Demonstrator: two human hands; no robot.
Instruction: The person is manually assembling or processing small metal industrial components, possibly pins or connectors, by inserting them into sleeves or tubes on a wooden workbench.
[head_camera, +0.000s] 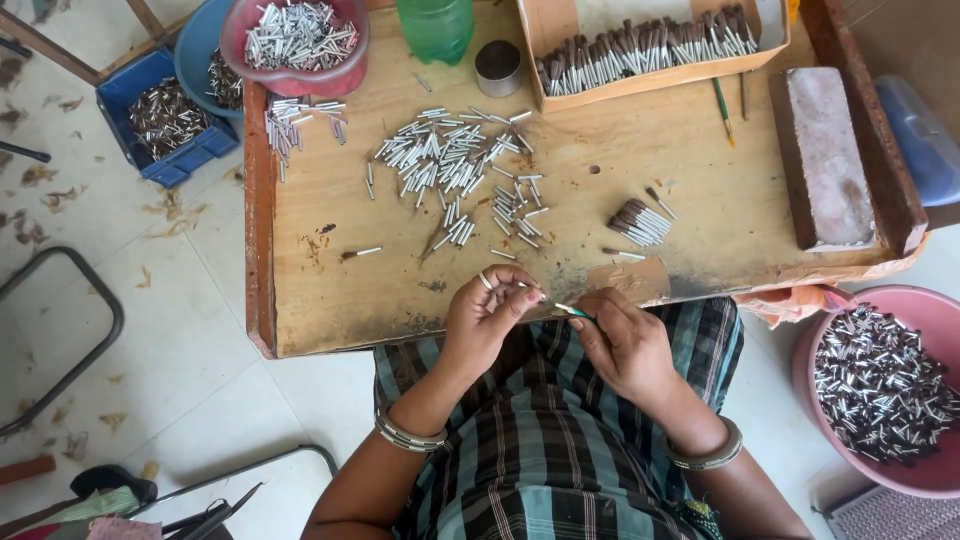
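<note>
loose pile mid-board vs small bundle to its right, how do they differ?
The loose pile is large, scattered, and its sticks look all white. The small bundle is compact, laid parallel, with dark ends. Both lie on the wooden board, untouched by the left hand or right hand.

Left hand (487, 315) pinches a small white tube (487, 282); right hand (622, 335) holds a green-handled tool (572, 311).

A small white tube (487, 281) pinched upright-tilted in the left fingers; a thin green-handled brush (566, 309) lies level just beside it, tip toward the tube.
</note>
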